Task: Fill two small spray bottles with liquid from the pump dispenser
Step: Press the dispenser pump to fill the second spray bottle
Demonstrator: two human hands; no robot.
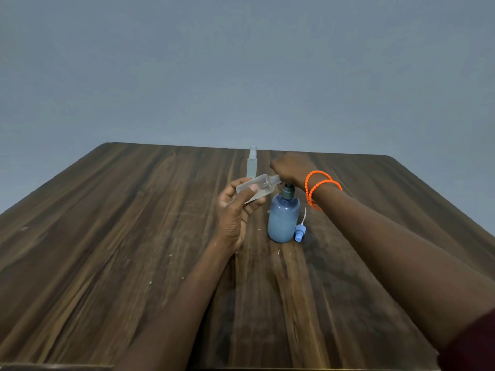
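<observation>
The left hand (235, 210) grips a tilted small clear plastic bottle (257, 188), its neck under the right hand (290, 167), which is closed over the blue pump dispenser (283, 218).

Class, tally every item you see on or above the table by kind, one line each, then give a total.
Small clear spray bottles: 2, one tilted in the left hand, one standing at the back
Blue pump dispenser: 1
Loose blue spray cap: 1
Orange bracelets: 2
Total: 6
</observation>
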